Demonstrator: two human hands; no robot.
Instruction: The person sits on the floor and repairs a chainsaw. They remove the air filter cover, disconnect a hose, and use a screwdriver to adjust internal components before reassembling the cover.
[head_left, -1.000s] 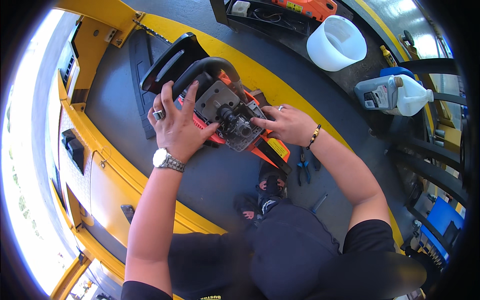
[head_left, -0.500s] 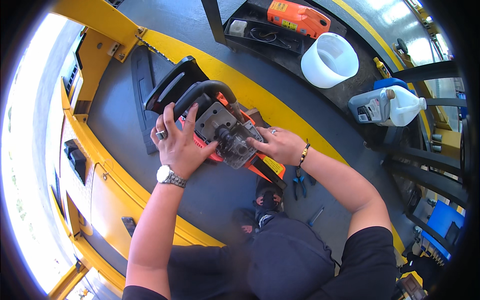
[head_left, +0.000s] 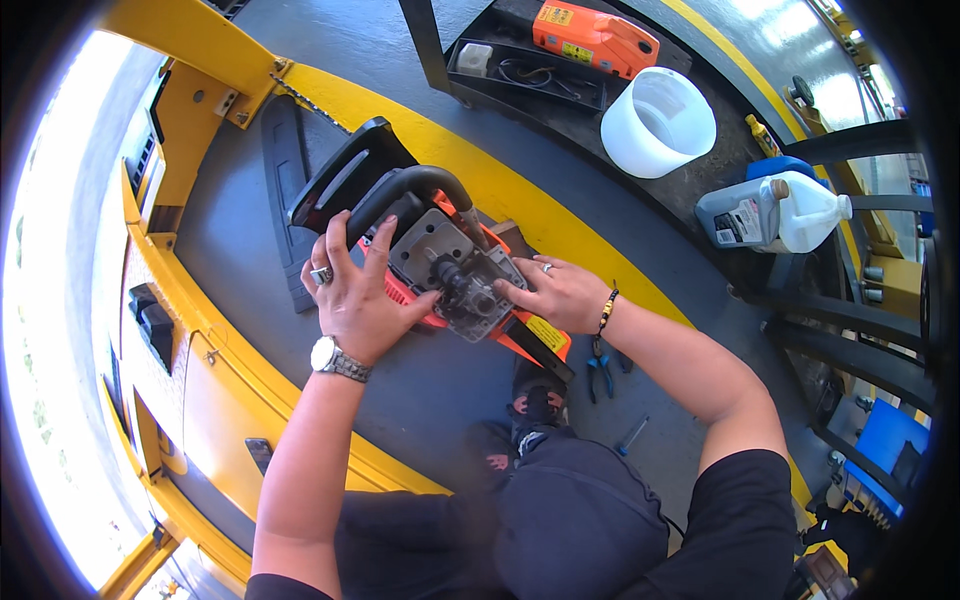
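Observation:
A partly stripped orange and black chainsaw [head_left: 430, 235] is tilted in front of me, its grey metal engine housing and dark central shaft exposed. My left hand [head_left: 365, 290] grips its left side, fingers spread by the black handle [head_left: 405, 185] and thumb against the housing. On the opposite side, my right hand [head_left: 555, 293] holds the housing edge, thumb and fingers bent onto the metal. What lies under its fingertips is hidden. A black bar cover [head_left: 285, 190] lies on the floor beyond my left hand.
Blue-handled pliers [head_left: 600, 375] and a screwdriver [head_left: 632, 437] lie on the floor to the right. A black bench [head_left: 580, 135] holds a white bucket [head_left: 660, 125], an orange cover [head_left: 597, 38] and plastic jugs [head_left: 740, 213]. A yellow metal frame [head_left: 235, 370] runs along the left.
Almost nothing differs. The chainsaw and both hands keep their places, with only a very slight shift of the right hand and the view.

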